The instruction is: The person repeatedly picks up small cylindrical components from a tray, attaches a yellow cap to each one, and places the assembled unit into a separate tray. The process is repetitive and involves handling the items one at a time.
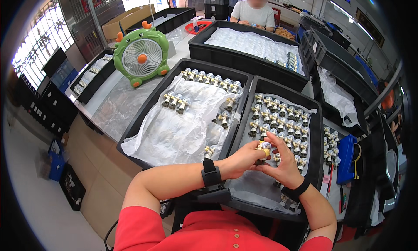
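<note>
Over the right tray [316, 131], left hand [242, 161] and right hand [286, 166], fingers curled, hold one figurine [264, 148]; rows [282, 108] fill the far half, paper [180, 129] most of the left tray [220, 71].

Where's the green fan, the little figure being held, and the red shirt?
Green fan [142, 58]: head view, on its orange hub.
Little figure [263, 146]: head view, on its upper part.
Red shirt [213, 231]: head view, on its front.

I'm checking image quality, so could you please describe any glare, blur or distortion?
Head view: the barred window is washed out at upper left; a ceiling light glares at upper right; straight edges bend toward the dark rim; the small figurines show no obvious blur.
</note>
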